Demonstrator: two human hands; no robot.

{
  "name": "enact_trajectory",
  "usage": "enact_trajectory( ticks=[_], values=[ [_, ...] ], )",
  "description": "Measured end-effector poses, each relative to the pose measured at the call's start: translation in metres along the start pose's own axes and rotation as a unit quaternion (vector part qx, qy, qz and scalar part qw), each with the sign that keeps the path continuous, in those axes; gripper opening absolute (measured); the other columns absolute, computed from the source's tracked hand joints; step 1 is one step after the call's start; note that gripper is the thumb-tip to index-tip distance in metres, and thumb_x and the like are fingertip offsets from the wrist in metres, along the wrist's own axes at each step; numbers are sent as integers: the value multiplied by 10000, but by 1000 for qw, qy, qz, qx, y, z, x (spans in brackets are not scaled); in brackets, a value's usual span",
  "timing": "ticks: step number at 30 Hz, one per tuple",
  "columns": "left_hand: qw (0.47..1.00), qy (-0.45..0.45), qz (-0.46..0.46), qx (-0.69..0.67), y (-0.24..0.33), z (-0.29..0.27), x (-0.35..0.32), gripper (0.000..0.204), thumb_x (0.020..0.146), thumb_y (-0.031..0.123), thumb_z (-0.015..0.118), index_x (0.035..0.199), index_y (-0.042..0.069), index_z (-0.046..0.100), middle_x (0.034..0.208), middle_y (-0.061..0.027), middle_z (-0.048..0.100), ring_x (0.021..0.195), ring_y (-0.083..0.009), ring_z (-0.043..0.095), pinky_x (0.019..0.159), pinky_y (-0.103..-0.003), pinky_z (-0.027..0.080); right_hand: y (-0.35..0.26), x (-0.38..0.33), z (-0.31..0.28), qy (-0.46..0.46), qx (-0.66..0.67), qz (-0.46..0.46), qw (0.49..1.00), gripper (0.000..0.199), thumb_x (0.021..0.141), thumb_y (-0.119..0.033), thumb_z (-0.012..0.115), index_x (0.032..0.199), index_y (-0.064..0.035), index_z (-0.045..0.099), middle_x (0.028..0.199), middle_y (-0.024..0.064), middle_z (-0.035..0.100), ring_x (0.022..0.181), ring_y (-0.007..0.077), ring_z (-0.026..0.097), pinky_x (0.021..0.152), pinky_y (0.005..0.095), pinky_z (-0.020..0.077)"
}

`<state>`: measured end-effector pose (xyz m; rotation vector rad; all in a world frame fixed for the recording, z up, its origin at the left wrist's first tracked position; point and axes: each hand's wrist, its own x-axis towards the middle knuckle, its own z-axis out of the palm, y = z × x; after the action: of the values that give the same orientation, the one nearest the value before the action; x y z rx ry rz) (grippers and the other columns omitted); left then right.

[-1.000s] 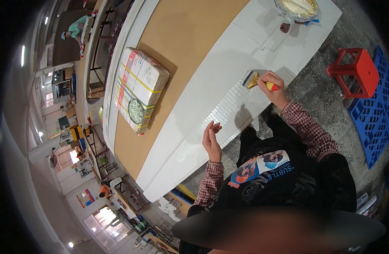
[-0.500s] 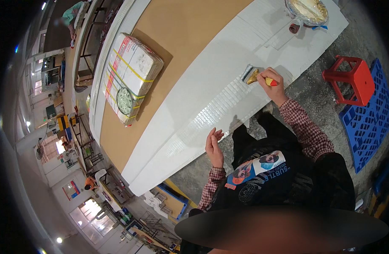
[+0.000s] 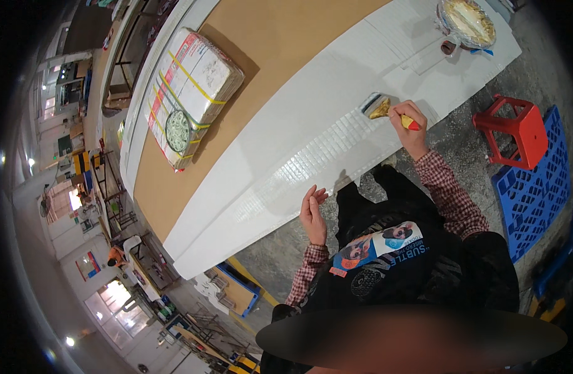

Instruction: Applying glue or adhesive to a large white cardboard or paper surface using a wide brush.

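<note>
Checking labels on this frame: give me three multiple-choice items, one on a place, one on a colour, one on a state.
1. Where is the brush?
A. on the white sheet near the table's edge
B. on the red stool
C. on the strapped bundle

2. What colour is the crate on the floor beside the stool?
A. green
B. blue
C. white

3. How is the left hand?
A. closed round the brush handle
B. gripping the bowl
C. open, holding nothing, at the sheet's near edge

Answers:
1. A, the bristles rest on the sheet, with the right hand on the handle.
2. B, the gridded crate by the stool is plainly blue.
3. C, the fingers are spread and nothing is in them.
</note>
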<state>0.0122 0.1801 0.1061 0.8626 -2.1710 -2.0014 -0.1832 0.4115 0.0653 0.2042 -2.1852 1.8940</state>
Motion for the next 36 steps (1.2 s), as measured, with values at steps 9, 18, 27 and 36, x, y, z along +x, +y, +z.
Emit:
enact_trajectory(
  ticks=[9, 18, 27, 36],
  values=[
    [997, -44, -25, -49, -17, -16, -9, 345, 979, 203, 387, 1216, -19, 503, 1050, -143, 610, 938, -186, 584, 847, -308, 456, -8, -12, 28, -4, -40, -14, 999, 113, 806, -32, 639, 748, 23, 559, 733, 72, 554, 672, 159, 536, 616, 269, 438],
    [991, -119, 31, -46, 17, -46, 27, 459, 980, 342, 319, 1244, 0, 474, 1097, -147, 587, 1016, -217, 554, 909, -352, 420, -44, -46, 38, -20, 108, 64, 992, 48, 829, -3, 595, 860, 12, 561, 819, 55, 551, 684, 127, 534, 618, 253, 450],
    [876, -455, 162, 6, 89, 206, 170, 714, 947, 339, 447, 1430, 5, 40, 1492, -150, 138, 1320, -222, 288, 1080, -314, 209, -100, -90, -129, 305, 201, 227, 903, 344, 850, -173, 619, 1155, -159, 461, 1050, -15, 480, 929, 118, 509, 716, 273, 449],
    [849, -504, -152, 46, 101, 451, 254, 425, 811, 403, 640, 989, 21, 590, 760, -121, 582, 681, -245, 609, 533, -390, 508, -88, -223, -248, 353, 228, 122, 899, 184, 910, -175, 549, 1066, -88, 504, 1070, 48, 530, 955, 162, 537, 817, 300, 449]
  ],
)
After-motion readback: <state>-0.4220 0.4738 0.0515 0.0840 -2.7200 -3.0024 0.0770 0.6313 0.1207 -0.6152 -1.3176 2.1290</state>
